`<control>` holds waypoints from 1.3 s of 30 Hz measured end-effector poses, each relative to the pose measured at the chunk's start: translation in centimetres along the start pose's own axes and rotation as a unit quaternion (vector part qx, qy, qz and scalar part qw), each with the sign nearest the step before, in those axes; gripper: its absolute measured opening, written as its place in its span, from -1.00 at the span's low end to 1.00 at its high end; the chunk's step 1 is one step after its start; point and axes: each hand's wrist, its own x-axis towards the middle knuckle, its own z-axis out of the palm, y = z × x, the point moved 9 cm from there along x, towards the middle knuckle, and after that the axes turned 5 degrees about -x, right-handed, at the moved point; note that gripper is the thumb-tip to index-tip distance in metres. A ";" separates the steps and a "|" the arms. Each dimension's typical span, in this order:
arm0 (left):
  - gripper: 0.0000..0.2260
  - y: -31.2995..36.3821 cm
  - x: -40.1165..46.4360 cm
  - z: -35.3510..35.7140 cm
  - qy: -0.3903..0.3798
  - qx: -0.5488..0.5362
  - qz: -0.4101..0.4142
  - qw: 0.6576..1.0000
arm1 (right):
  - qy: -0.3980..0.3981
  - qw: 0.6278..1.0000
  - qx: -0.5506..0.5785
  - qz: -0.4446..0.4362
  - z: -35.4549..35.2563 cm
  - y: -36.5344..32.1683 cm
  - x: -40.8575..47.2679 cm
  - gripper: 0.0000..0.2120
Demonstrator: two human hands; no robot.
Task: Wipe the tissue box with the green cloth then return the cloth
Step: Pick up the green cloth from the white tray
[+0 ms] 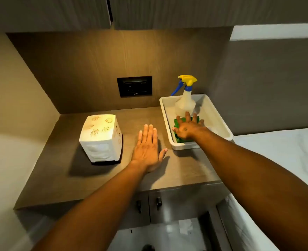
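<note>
Green cloth point(178, 138) lies in tray point(220, 124) under flat right hand point(187, 128).

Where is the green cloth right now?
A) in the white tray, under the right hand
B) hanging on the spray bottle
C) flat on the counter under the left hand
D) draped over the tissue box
A: the green cloth lies inside the white tray, with the right hand spread open on it, in front of the spray bottle.
</note>
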 end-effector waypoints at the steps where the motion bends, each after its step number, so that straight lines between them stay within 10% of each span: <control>1: -0.21 -0.2 0.2 0.4 -0.006 0.003 -0.004 1.000 | -0.017 1.000 -0.007 0.013 0.7 0.2 0.4 -0.30; 11: -0.21 -1.7 1.7 4.1 -0.064 -0.066 -0.036 0.995 | -0.026 1.000 0.010 0.010 3.0 0.8 1.6 -0.18; 22: -0.22 -1.6 2.0 2.4 -0.073 -0.042 -0.030 0.996 | 0.069 0.996 0.055 0.006 0.2 1.0 1.5 -0.57; 39: -0.24 -4.1 -2.5 -15.8 0.106 0.030 -0.029 0.993 | 0.176 0.948 0.158 -0.211 -14.0 -14.2 -6.5 -0.55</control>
